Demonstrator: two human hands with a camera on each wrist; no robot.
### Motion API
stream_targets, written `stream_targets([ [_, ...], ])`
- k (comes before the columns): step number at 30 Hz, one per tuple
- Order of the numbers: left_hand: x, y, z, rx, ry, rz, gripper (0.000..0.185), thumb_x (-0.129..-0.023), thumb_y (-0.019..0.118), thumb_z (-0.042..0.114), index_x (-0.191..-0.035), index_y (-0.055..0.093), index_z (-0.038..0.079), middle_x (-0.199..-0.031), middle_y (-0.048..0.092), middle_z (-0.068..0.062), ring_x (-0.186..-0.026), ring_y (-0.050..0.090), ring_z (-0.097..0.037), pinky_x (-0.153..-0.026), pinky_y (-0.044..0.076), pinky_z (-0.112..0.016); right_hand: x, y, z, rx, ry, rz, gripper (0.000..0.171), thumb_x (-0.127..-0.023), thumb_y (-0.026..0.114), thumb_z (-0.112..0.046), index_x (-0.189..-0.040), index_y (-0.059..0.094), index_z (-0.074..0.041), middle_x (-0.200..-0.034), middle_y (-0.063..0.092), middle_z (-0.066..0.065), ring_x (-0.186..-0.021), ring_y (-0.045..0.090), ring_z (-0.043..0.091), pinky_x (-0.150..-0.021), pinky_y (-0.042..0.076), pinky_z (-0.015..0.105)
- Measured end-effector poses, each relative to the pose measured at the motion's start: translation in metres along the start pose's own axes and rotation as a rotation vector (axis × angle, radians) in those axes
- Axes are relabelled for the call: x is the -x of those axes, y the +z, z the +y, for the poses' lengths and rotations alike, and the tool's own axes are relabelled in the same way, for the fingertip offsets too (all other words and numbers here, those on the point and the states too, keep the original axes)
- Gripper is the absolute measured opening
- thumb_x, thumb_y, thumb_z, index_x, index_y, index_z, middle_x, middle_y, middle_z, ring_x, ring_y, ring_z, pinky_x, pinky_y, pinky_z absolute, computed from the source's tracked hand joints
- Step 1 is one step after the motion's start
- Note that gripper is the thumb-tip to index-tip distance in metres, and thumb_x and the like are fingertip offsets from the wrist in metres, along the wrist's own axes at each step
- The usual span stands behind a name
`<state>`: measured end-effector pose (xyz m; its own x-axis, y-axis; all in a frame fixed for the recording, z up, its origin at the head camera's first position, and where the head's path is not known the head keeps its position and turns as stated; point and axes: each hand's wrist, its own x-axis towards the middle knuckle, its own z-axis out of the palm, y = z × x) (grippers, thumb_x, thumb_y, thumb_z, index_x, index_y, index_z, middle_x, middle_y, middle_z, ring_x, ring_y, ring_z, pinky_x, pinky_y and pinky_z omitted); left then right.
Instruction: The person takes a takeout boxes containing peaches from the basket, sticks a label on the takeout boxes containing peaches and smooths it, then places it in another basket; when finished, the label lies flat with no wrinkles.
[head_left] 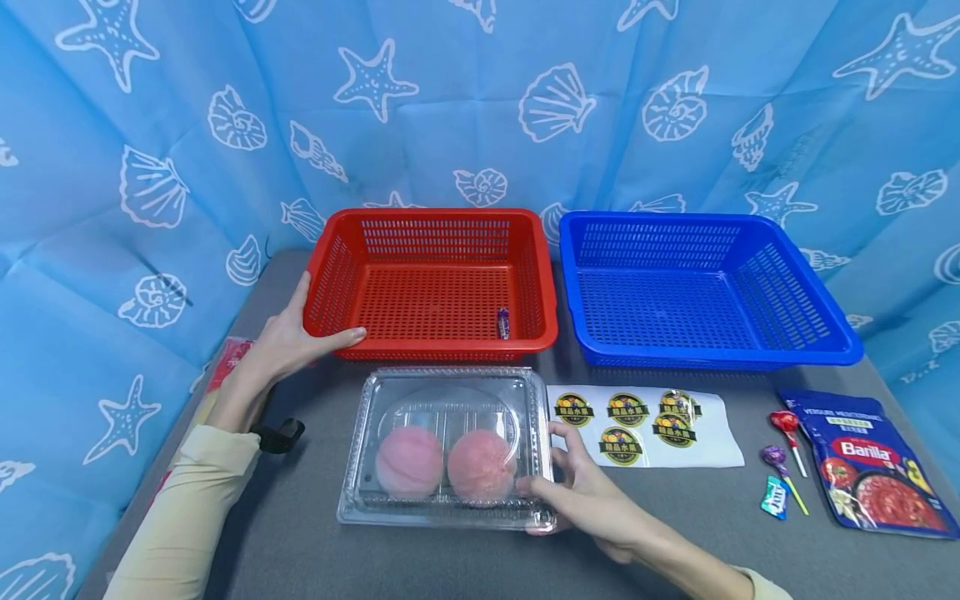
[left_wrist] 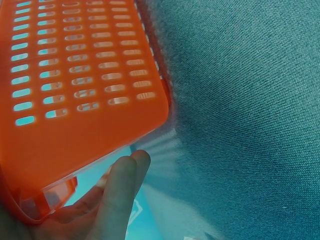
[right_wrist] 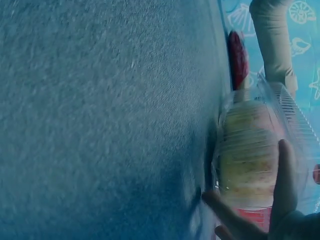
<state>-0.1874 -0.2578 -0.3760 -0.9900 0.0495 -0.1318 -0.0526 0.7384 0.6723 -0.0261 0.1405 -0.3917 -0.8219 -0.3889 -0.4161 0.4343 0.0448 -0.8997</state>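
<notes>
The left hand [head_left: 281,346] gripped the front left corner of the red basket [head_left: 435,283], thumb laid over its rim and fingers along the outer wall. The right hand [head_left: 581,487] held the right edge of the clear clamshell box [head_left: 446,446], thumb on the lid and fingers beneath. The box lay closed on the grey table [head_left: 675,525], just in front of the red basket, with two pink peaches [head_left: 446,462] inside. The blue basket [head_left: 701,287] stood beside the red one. A sticker sheet [head_left: 645,414] lay right of the box.
</notes>
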Motion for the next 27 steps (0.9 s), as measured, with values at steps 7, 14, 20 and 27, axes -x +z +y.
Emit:
stream_targets([
  [7,0.001,0.000,-0.001,0.003,0.008,0.006,0.117,-0.077,0.074,0.073,-0.163,0.002,0.039,-0.135,0.059,-0.011,-0.102,0.062,-0.030,-0.068,0.055,-0.031,0.001,-0.001,0.001,0.129,-0.014,0.039,0.078,-0.093,0.068,-0.012,-0.152,0.017,-0.006,-0.159,0.029,0.034,-0.084,0.061,0.016,-0.057,0.054,0.026],
  [14,0.001,0.000,0.001,0.017,0.012,0.008,0.116,-0.077,0.074,0.072,-0.163,0.004,0.040,-0.138,0.057,-0.010,-0.108,0.060,-0.030,-0.071,0.056,-0.033,0.000,-0.004,0.001,0.144,0.008,0.012,0.080,-0.095,0.068,-0.015,-0.153,0.013,-0.006,-0.164,0.013,0.038,-0.100,0.065,0.019,-0.065,0.060,0.036],
  [20,0.002,0.002,0.001,-0.006,0.033,0.042,0.114,-0.078,0.074,0.071,-0.164,0.006,0.038,-0.144,0.054,-0.010,-0.124,0.055,-0.031,-0.091,0.057,-0.054,0.002,-0.009,0.001,0.173,0.009,-0.007,0.087,-0.094,0.072,-0.023,-0.157,0.014,-0.009,-0.161,0.022,0.037,-0.105,0.066,0.022,-0.071,0.062,0.041],
  [27,0.004,0.003,0.000,-0.077,0.099,0.095,0.110,-0.082,0.072,0.068,-0.165,0.012,0.028,-0.142,0.053,-0.012,-0.123,0.054,-0.032,-0.093,0.055,-0.058,0.004,-0.020,-0.002,0.188,-0.013,-0.039,0.085,-0.095,0.072,-0.026,-0.158,0.016,-0.012,-0.154,0.035,0.033,-0.111,0.066,0.022,-0.075,0.063,0.042],
])
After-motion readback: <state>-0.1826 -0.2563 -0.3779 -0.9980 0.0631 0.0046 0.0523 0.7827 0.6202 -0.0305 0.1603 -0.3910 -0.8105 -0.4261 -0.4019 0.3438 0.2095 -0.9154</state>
